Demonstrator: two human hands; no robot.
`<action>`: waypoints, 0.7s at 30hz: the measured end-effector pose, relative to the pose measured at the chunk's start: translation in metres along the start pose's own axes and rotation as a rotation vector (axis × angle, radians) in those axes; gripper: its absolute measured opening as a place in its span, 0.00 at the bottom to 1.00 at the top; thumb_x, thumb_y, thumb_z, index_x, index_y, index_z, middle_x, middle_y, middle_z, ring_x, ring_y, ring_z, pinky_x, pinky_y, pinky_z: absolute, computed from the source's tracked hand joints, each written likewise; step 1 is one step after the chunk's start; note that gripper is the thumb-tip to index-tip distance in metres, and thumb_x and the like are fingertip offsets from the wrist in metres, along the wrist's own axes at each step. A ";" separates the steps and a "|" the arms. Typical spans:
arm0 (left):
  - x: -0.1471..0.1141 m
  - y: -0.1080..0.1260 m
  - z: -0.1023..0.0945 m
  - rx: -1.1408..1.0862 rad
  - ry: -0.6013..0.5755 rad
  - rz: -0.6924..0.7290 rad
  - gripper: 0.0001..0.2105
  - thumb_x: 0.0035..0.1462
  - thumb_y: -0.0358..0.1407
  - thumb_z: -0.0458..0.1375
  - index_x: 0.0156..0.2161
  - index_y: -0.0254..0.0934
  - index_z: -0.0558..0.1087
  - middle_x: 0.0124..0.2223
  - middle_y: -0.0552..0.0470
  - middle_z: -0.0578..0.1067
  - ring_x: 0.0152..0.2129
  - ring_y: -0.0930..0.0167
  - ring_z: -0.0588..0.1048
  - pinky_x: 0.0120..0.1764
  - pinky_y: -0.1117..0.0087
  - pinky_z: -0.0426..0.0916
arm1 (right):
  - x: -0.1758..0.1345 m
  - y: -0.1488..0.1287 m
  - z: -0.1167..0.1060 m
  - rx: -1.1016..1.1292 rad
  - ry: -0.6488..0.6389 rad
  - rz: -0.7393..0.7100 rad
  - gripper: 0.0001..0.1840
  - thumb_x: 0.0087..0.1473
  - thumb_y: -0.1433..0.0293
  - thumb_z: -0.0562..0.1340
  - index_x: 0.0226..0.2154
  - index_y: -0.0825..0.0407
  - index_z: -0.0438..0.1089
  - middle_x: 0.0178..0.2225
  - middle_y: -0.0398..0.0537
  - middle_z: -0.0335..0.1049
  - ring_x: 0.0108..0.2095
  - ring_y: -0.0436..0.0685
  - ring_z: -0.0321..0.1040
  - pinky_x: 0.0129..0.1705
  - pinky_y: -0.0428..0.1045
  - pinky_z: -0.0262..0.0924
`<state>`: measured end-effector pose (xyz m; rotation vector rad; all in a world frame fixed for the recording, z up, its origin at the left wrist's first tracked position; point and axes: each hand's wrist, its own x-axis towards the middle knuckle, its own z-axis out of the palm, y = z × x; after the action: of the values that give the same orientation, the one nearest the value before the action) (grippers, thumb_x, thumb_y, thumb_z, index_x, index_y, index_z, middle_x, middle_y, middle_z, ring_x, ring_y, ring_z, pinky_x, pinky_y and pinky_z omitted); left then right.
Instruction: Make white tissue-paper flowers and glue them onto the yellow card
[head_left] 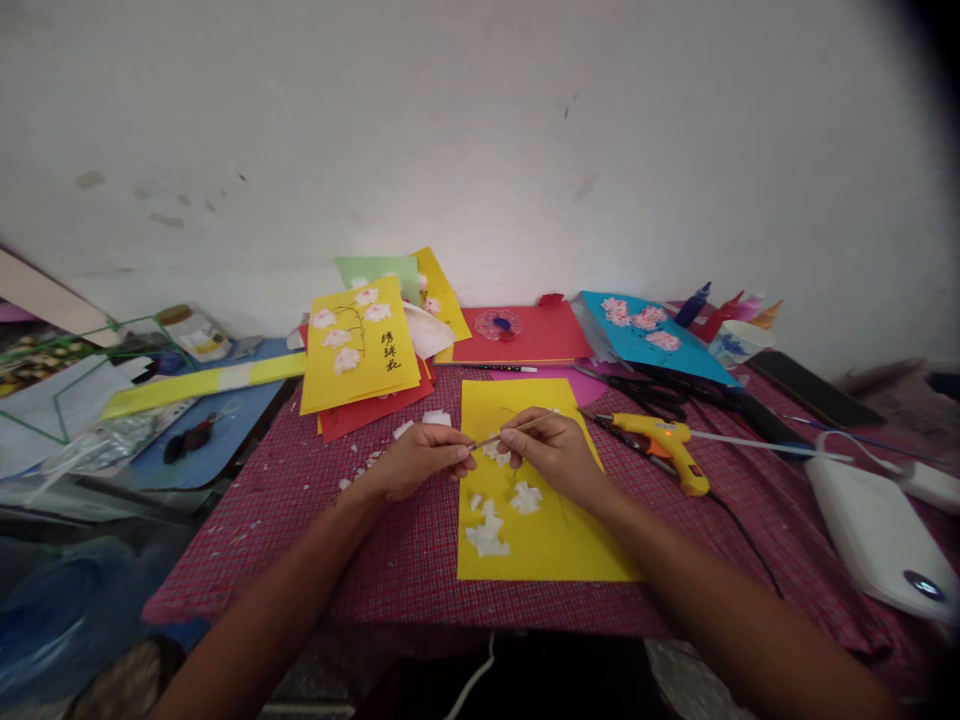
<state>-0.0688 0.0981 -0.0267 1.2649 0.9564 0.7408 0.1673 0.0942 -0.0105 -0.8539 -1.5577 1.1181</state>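
Observation:
Both my hands are over a yellow sheet on the table, holding a thin light-brown stick between them. My left hand pinches the stick's left end between thumb and fingers. Farther along it, my right hand grips the stick, and its far end slants up past the knuckles. White crumpled paper flowers lie on the sheet, with a larger white cluster nearer me. Another white piece is partly hidden beneath my fingers. Small white paper scraps lie left of the sheet.
A yellow glue gun with its cord lies right of the sheet, near black scissors. Finished flower cards are stacked at back left, and a blue one leans at back right. A white power bank lies far right.

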 end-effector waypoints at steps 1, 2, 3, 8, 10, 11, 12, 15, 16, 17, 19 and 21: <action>0.000 0.000 0.000 0.023 0.004 0.004 0.13 0.52 0.41 0.67 0.39 0.33 0.80 0.33 0.48 0.81 0.25 0.74 0.74 0.33 0.72 0.69 | 0.001 0.000 0.000 -0.029 0.012 -0.008 0.15 0.56 0.61 0.67 0.23 0.51 0.78 0.27 0.48 0.75 0.21 0.49 0.69 0.23 0.45 0.65; 0.000 0.000 0.000 0.058 0.006 0.012 0.13 0.52 0.41 0.67 0.39 0.33 0.80 0.33 0.48 0.81 0.25 0.74 0.75 0.33 0.72 0.69 | 0.001 0.000 0.001 -0.051 0.020 -0.014 0.16 0.56 0.61 0.67 0.22 0.51 0.78 0.26 0.47 0.74 0.21 0.49 0.69 0.22 0.45 0.65; 0.000 0.000 0.001 0.106 0.005 0.025 0.13 0.53 0.41 0.66 0.38 0.34 0.80 0.33 0.48 0.81 0.25 0.73 0.74 0.33 0.72 0.69 | 0.001 0.001 0.001 -0.057 0.026 -0.016 0.16 0.56 0.61 0.67 0.21 0.51 0.77 0.26 0.47 0.73 0.21 0.49 0.69 0.22 0.45 0.64; 0.000 0.001 0.002 0.384 -0.020 0.087 0.09 0.58 0.39 0.59 0.34 0.36 0.79 0.30 0.52 0.79 0.26 0.73 0.74 0.32 0.74 0.67 | -0.001 0.005 0.004 0.038 0.048 -0.007 0.16 0.57 0.59 0.65 0.24 0.52 0.75 0.29 0.46 0.73 0.19 0.48 0.67 0.22 0.46 0.64; 0.000 0.002 0.002 0.413 -0.013 0.078 0.10 0.58 0.39 0.59 0.34 0.36 0.79 0.29 0.52 0.78 0.25 0.73 0.74 0.32 0.74 0.67 | -0.002 0.004 0.005 0.056 0.057 -0.004 0.15 0.58 0.59 0.65 0.25 0.52 0.74 0.27 0.45 0.73 0.19 0.49 0.67 0.23 0.46 0.64; -0.001 0.003 0.002 0.413 -0.012 0.068 0.10 0.58 0.39 0.58 0.34 0.36 0.79 0.29 0.52 0.78 0.25 0.73 0.74 0.32 0.74 0.67 | -0.002 0.002 0.004 0.065 0.065 -0.002 0.15 0.58 0.60 0.65 0.26 0.52 0.74 0.25 0.44 0.72 0.20 0.49 0.67 0.23 0.46 0.64; -0.001 0.004 0.003 0.409 -0.011 0.058 0.10 0.58 0.39 0.58 0.34 0.35 0.79 0.29 0.52 0.78 0.25 0.73 0.74 0.32 0.74 0.67 | -0.002 0.001 0.004 0.077 0.078 -0.001 0.14 0.58 0.60 0.65 0.26 0.52 0.73 0.24 0.43 0.72 0.20 0.49 0.67 0.24 0.47 0.64; -0.001 0.006 0.002 0.405 -0.011 0.038 0.10 0.58 0.40 0.59 0.34 0.35 0.79 0.29 0.51 0.79 0.26 0.72 0.74 0.32 0.73 0.67 | -0.001 -0.004 0.002 0.100 0.112 -0.011 0.13 0.58 0.61 0.66 0.27 0.51 0.72 0.24 0.42 0.71 0.21 0.50 0.66 0.25 0.47 0.63; -0.001 0.007 0.002 0.407 -0.008 0.034 0.11 0.58 0.40 0.59 0.33 0.35 0.79 0.29 0.51 0.79 0.26 0.72 0.74 0.32 0.73 0.67 | -0.001 -0.005 0.000 0.102 0.122 -0.017 0.13 0.58 0.61 0.65 0.26 0.51 0.72 0.24 0.42 0.71 0.21 0.50 0.66 0.25 0.47 0.62; -0.001 0.007 0.001 0.409 -0.004 0.034 0.11 0.58 0.40 0.59 0.33 0.35 0.79 0.29 0.51 0.79 0.26 0.72 0.74 0.32 0.73 0.67 | 0.000 -0.005 -0.002 0.101 0.137 -0.025 0.14 0.58 0.61 0.65 0.26 0.51 0.71 0.23 0.42 0.70 0.21 0.50 0.66 0.25 0.47 0.62; -0.002 0.007 0.001 0.441 0.004 0.056 0.11 0.59 0.41 0.58 0.34 0.36 0.79 0.30 0.51 0.79 0.26 0.71 0.74 0.32 0.72 0.67 | 0.002 -0.005 -0.006 0.096 0.191 -0.037 0.15 0.58 0.62 0.65 0.24 0.51 0.70 0.23 0.42 0.69 0.20 0.50 0.65 0.25 0.48 0.61; -0.004 0.006 0.004 0.545 0.016 0.136 0.10 0.59 0.40 0.58 0.37 0.38 0.80 0.32 0.50 0.80 0.27 0.69 0.74 0.33 0.71 0.66 | 0.004 -0.002 -0.011 0.103 0.267 -0.042 0.16 0.58 0.62 0.65 0.23 0.51 0.69 0.23 0.42 0.68 0.20 0.50 0.65 0.25 0.48 0.61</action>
<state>-0.0669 0.0941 -0.0201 1.8143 1.1372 0.6125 0.1770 0.0995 -0.0062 -0.8594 -1.2819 1.0006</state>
